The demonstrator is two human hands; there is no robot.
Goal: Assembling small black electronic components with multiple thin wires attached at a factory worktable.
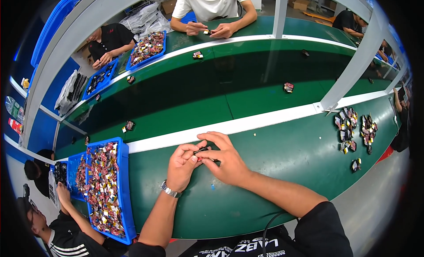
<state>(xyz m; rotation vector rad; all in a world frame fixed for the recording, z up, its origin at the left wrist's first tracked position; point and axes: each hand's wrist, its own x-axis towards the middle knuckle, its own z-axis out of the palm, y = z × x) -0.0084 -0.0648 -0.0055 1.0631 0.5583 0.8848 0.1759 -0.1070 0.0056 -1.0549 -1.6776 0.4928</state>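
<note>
Both my hands meet over the green workbench, holding one small black part with a bit of red at its lower side. My left hand pinches it from the left, thumb and fingertips closed on it; a metal watch is on that wrist. My right hand grips it from the right, its fingers bent over the top. Fingers cover most of the part, so its exact kind is hidden. To the left stands a blue bin heaped with small wired parts in red, black, white and yellow.
Clusters of similar wired parts lie at the bench's right, with a single part nearer. Beyond a white rail, several parts rest on a green conveyor belt. Grey posts rise there. Co-workers sit across and at left.
</note>
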